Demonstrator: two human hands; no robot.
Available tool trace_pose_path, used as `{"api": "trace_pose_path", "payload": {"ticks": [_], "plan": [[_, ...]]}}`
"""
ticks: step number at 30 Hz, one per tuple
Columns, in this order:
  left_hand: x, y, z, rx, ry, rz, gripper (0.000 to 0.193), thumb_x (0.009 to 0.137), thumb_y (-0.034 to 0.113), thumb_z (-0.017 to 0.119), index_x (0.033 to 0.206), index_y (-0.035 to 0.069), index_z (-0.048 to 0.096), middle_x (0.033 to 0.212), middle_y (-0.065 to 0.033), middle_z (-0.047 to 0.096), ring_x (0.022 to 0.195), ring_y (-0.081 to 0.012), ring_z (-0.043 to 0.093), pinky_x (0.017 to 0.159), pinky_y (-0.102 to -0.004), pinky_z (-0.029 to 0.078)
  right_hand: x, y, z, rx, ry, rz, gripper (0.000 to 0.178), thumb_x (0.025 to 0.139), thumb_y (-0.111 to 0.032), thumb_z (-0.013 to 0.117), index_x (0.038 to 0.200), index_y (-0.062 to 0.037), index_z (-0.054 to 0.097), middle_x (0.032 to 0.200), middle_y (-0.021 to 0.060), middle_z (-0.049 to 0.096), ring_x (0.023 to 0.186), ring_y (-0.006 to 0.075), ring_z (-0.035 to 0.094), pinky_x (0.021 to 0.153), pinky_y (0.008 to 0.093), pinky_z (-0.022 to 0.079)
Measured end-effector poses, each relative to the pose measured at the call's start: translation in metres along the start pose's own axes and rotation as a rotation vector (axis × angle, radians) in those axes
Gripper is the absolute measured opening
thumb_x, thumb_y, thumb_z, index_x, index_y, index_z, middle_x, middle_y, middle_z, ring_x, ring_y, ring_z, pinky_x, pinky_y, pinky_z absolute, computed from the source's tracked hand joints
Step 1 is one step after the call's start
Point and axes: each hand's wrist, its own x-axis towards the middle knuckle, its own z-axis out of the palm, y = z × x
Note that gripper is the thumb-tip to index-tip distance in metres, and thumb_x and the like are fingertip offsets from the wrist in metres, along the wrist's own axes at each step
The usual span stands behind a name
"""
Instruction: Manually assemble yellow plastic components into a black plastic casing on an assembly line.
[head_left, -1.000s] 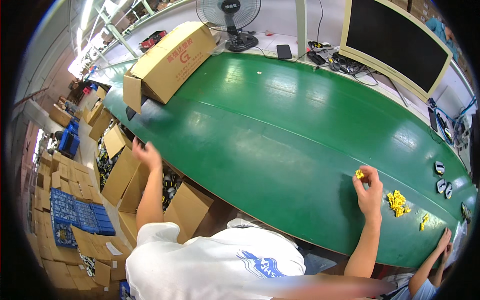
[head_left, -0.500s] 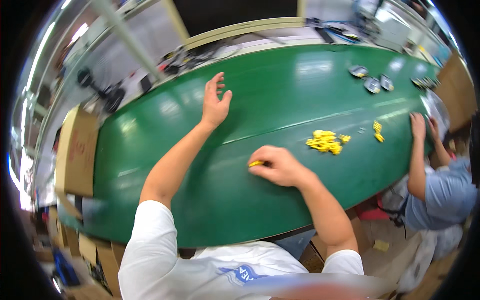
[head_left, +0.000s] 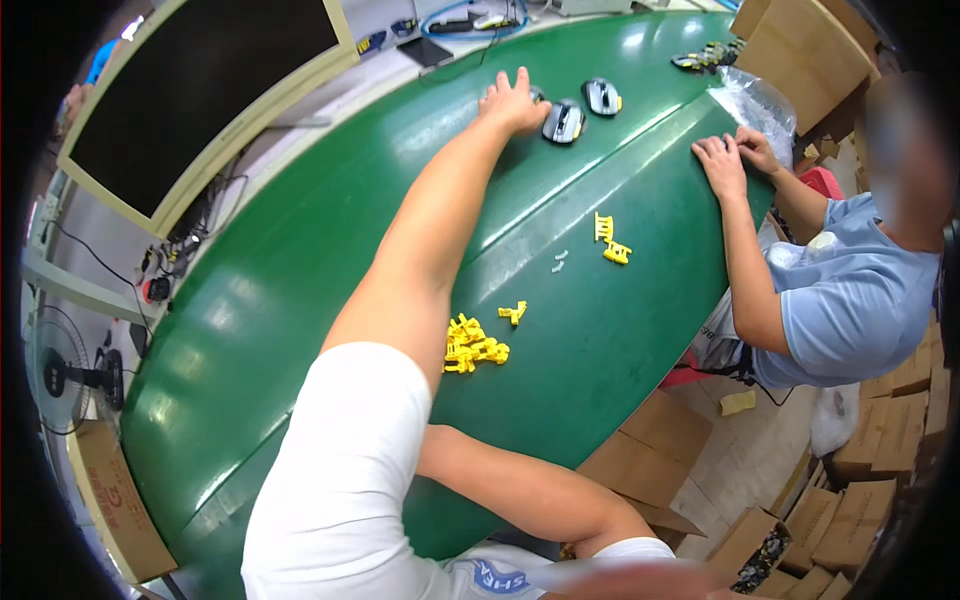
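Observation:
My left hand (head_left: 512,106) reaches far over the table, fingers spread, at a computer mouse (head_left: 537,95) that it mostly hides. Whether the fingers grip that mouse is hard to see. Just right of the hand lie a second grey-and-black mouse (head_left: 564,122) and a third mouse (head_left: 602,97). My right forearm (head_left: 530,485) passes beneath my left arm, which covers the right hand entirely. Beside my left upper arm is a pile of yellow plastic parts (head_left: 470,348), partly covered by the arm. One loose yellow part (head_left: 513,313) lies apart from the pile.
Two yellow parts (head_left: 612,240) and small clear pieces (head_left: 559,262) lie on the green table (head_left: 600,330). Across at the right a co-worker's hands (head_left: 735,160) rest by a plastic bag (head_left: 755,105). A monitor (head_left: 200,100) stands at the back left, cardboard boxes (head_left: 860,520) at lower right.
My view has turned to the right. My left hand has moved from over the table to the mice. My right hand, which held a small yellow part, is now hidden behind my left arm.

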Motion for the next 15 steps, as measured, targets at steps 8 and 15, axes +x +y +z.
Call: {"api": "trace_pose_path", "payload": {"ticks": [8, 15], "plan": [[-0.046, -0.088, -0.066, -0.242, -0.486, 0.019, 0.065, 0.089, 0.037, 0.078, 0.145, 0.008, 0.06, 0.136, -0.0153, 0.068, 0.123, -0.0289, 0.065, 0.102, -0.0433, 0.052, 0.021, -0.047, -0.039, -0.018, 0.034, 0.009, 0.032, 0.092, -0.022, 0.076, 0.121, -0.0095, 0.07, 0.135, 0.0163, 0.063, 0.133, 0.0377, 0.056, 0.114, 0.0492, 0.044], [-0.356, -0.162, -0.254, -1.465, -0.221, -0.247, 0.082, 0.089, 0.004, 0.074, 0.164, 0.009, 0.041, 0.15, -0.0098, 0.061, 0.138, -0.0252, 0.061, 0.118, -0.0439, 0.05, 0.015, -0.033, -0.047, -0.118, 0.114, 0.162, 0.022, 0.092, -0.023, 0.076, 0.105, -0.0064, 0.072, 0.101, 0.0153, 0.073, 0.093, 0.0345, 0.073, 0.081, 0.0432, 0.059]]}}
